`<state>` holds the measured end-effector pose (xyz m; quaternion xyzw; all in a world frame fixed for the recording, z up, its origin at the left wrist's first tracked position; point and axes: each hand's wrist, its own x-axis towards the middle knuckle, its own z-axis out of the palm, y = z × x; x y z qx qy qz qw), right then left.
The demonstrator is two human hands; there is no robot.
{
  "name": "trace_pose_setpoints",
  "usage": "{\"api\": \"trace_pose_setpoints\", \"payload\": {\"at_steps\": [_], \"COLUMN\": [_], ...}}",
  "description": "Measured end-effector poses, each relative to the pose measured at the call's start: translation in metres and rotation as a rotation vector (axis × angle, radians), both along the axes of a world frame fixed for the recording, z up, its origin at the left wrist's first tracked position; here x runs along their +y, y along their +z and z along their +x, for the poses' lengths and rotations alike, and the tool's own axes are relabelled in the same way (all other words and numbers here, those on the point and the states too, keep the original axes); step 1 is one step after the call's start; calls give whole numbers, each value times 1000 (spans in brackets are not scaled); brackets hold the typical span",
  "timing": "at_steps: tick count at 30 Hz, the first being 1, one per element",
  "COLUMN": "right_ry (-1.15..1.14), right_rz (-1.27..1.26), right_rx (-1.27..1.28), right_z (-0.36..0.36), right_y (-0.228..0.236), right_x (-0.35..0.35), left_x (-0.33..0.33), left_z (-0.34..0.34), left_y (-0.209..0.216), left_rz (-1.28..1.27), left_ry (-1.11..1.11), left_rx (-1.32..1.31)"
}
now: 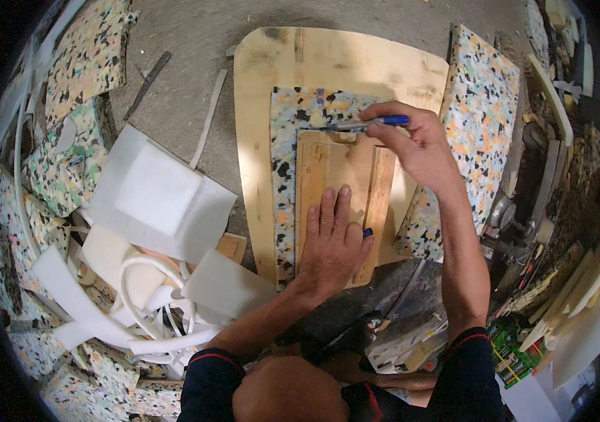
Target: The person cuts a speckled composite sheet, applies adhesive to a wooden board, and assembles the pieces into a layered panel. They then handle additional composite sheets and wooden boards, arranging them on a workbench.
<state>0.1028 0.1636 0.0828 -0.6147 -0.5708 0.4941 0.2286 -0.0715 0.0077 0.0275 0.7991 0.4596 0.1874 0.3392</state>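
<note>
Now my left hand (334,235) lies flat, fingers spread and open, pressing a small wooden template (339,190) down onto a speckled foam sheet (287,141). My right hand (419,144) is closed around a blue pen (374,123), its tip at the template's far edge, near the far-left corner. The foam lies on a larger plywood board (258,126) on the floor, right in front of my knees, and the template covers most of the foam's right part. As I judge it, the outline is only partly drawn: the pen is on the far side, and I cannot see any finished line along the left or near edges, since my hand and the template hide much of it. The foam looks whole, not yet cut to the shape. A second speckled slab (479,105) leans just right of the board. The floor (187,56) is bare grey concrete, dusty, with thin strips lying on it. To my left sits a heap of white foam pieces (156,193) and curled white offcuts (152,309), ringed by more speckled scraps (68,162). To my right, tools and stacked pale foam boards (595,295) crowd the edge, too jumbled to name singly.
</note>
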Motion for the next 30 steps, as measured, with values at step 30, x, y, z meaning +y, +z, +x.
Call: {"api": "trace_pose_setpoints", "payload": {"at_steps": [30], "right_ry": [-362], "right_rz": [126], "right_rx": [132], "right_z": [71], "right_y": [57], "right_x": [-89], "left_x": [5], "left_z": [-5], "left_y": [7], "left_rz": [53], "left_ry": [17], "left_rx": [-52]}}
